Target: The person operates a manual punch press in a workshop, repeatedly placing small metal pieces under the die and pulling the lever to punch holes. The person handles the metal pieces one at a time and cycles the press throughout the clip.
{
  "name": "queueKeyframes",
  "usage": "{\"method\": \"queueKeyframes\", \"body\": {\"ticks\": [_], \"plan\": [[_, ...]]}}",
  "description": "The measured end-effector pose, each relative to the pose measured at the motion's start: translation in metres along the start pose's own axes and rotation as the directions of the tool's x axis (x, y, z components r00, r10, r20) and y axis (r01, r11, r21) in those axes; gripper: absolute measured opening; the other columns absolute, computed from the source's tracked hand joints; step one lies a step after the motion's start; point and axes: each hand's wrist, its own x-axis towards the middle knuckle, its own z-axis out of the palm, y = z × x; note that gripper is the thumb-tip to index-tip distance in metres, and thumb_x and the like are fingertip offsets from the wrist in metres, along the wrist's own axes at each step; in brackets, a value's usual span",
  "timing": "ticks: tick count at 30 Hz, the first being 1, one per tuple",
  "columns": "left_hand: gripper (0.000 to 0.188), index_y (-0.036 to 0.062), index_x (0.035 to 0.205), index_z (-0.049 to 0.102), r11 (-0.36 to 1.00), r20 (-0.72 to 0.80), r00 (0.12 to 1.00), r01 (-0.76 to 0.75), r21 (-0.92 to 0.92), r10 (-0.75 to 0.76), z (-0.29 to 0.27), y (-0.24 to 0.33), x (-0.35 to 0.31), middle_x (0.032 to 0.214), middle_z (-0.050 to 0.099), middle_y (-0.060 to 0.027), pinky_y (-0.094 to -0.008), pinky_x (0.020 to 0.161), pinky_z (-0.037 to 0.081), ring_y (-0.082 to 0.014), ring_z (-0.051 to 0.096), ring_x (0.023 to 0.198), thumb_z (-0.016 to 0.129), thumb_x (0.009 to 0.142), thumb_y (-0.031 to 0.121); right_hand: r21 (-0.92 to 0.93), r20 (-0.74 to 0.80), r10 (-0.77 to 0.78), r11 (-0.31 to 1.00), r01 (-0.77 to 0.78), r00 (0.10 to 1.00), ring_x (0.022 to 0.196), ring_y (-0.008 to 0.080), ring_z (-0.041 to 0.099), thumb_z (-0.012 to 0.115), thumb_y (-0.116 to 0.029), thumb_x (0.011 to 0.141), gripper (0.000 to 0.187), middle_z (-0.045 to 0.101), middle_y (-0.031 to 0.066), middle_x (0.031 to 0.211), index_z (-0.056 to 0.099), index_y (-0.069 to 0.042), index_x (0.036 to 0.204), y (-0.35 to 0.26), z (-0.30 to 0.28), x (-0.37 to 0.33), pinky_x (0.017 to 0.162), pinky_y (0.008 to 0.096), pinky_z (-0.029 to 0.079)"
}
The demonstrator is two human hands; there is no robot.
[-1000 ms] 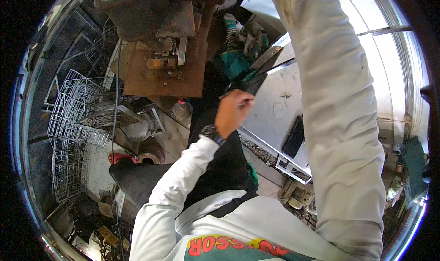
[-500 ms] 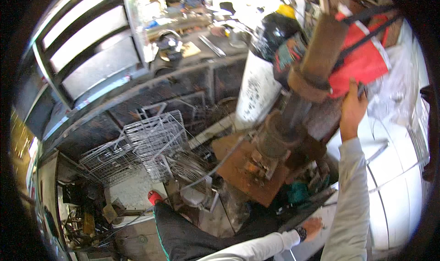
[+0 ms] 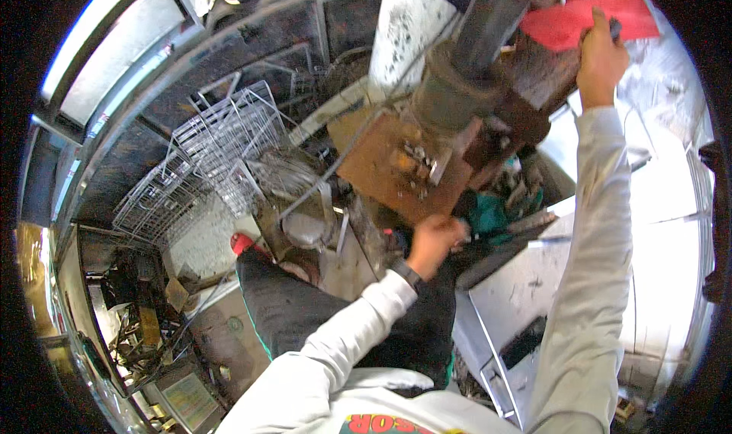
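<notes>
My left hand (image 3: 436, 245) is at the near edge of a rusty square plate (image 3: 385, 179), its fingers curled together. Something small and pale shows at the fingertips, too blurred to name. Metal scraps and shavings (image 3: 418, 163) lie on the plate, beneath a thick rusty machine column (image 3: 488, 30). Further up and to the right, my right hand (image 3: 601, 68) is raised in front of a red sheet (image 3: 587, 11). Its fingers are closed, and a small dark knob (image 3: 614, 28) shows beside them. What the palm grips is hidden.
Wire racks (image 3: 221, 140) lean at the left, beside a metal frame (image 3: 309, 224). Behind the plate stands a speckled white cylinder (image 3: 408, 30). Teal cloth (image 3: 488, 213) lies right of my left hand. A white panel (image 3: 663, 266) fills the right side.
My left hand has come up from the white surface at lower right to the rusty plate's near edge. The view has tipped downward; my right hand stays by the red sheet.
</notes>
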Motion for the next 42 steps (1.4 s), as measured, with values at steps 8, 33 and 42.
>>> {"method": "queueKeyframes", "body": {"ticks": [8,33,42], "plan": [[0.024,0.0056,0.110,0.061,0.923,-0.541,0.841,-0.181,-0.339,-0.034,-0.133,0.022,0.087,0.104,0.069,-0.0064,-0.0307,0.082,0.059,-0.0169,0.067,0.095,0.074,0.090,0.012,0.167,0.002,0.074,0.983,-0.073,0.997,0.046,0.0128,0.047,0.072,-0.030,0.086,0.034,0.054,0.0032,0.057,0.053,-0.007,0.069,-0.016,0.013,-0.011,0.044,0.0291,0.036],[0.028,0.0005,0.100,0.060,0.947,-0.629,0.777,-0.178,-0.266,-0.030,-0.103,0.037,0.126,0.097,0.068,-0.0085,-0.0300,0.074,0.061,-0.0189,0.068,0.085,0.080,0.084,0.011,0.198,-0.006,0.075,0.978,-0.072,0.997,0.043,0.0128,0.045,0.073,-0.024,0.086,0.032,0.052,0.0043,0.055,0.051,-0.007,0.070,-0.006,0.008,0.000,0.042,0.0292,0.034],[0.027,0.0014,0.100,0.060,0.934,-0.577,0.816,-0.170,-0.314,-0.045,-0.109,0.036,0.124,0.096,0.069,-0.0081,-0.0296,0.074,0.059,-0.0185,0.068,0.085,0.080,0.085,0.012,0.160,-0.045,0.086,0.984,-0.078,0.995,0.043,0.0128,0.044,0.073,-0.027,0.086,0.035,0.051,0.0035,0.055,0.051,-0.007,0.068,-0.016,0.010,-0.008,0.041,0.0295,0.034]]}}
